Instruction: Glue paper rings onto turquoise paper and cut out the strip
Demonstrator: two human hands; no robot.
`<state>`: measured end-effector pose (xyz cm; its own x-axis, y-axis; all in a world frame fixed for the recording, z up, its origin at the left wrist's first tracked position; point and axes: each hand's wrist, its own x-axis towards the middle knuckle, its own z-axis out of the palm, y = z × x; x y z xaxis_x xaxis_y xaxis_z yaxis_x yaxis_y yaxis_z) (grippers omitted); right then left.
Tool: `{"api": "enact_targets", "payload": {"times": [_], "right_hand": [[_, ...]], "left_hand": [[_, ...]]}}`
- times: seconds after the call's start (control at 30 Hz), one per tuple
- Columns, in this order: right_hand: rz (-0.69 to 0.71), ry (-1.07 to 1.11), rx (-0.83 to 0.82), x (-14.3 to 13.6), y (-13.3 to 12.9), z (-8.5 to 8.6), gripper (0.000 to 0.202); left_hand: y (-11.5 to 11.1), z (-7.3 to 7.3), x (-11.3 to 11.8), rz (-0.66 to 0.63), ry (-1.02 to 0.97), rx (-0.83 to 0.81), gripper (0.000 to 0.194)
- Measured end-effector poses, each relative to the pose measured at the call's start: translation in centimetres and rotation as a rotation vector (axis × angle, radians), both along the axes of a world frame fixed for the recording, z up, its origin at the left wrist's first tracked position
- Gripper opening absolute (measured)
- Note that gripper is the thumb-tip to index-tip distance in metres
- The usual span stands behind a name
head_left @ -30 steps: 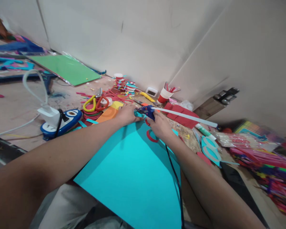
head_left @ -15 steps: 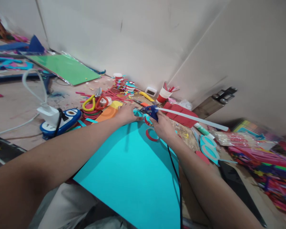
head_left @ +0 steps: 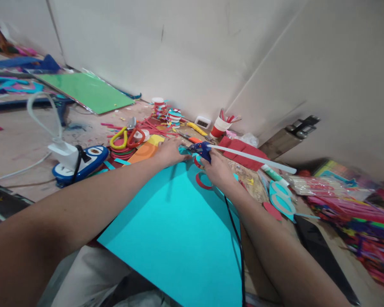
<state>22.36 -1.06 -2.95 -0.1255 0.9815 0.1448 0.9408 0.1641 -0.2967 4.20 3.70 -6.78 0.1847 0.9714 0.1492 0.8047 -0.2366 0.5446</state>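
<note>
In my right hand (head_left: 220, 169) is a blue hot glue gun (head_left: 205, 150), its fingers closed around the handle. A long white glue stick (head_left: 252, 157) juts out of the gun's back to the right. My left hand (head_left: 172, 152) pinches a small turquoise paper piece (head_left: 183, 150) by the gun's nozzle; its exact shape is partly hidden by the fingers. Under both hands lies a large turquoise sheet (head_left: 179, 221). On its upper part, beside my right hand, rests a red and turquoise paper ring (head_left: 204, 181), with another ring (head_left: 197, 161) just above it.
The gun's black cord (head_left: 234, 221) runs down across the sheet's right side. Left of my left arm sit scissors (head_left: 119, 138) and a blue power strip (head_left: 92, 160) with a white charger. A red cup (head_left: 220, 127), red foam (head_left: 243, 152) and a dark phone-like slab (head_left: 323, 256) lie rightward.
The far end of the glue stick has shifted slightly left as the gun turned a little. Both hands stay in nearly the same place.
</note>
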Motion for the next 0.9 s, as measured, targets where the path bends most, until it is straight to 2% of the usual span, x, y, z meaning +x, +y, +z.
{"api": "enact_targets", "payload": {"times": [0.43,0.7,0.9], "right_hand": [[0.006,-0.081,0.035,-0.43,0.19,-0.12,0.029],[-0.026,-0.069,0.011,-0.27,-0.6,0.81,0.029],[-0.001,-0.092,0.029,-0.73,0.08,0.22,0.029]], "left_hand": [[0.11,-0.17,-0.09,-0.023,0.049,0.008,0.053],[0.08,-0.21,-0.02,-0.007,0.038,0.005,0.057],[0.19,-0.29,-0.07,-0.012,0.036,0.011,0.053]]}}
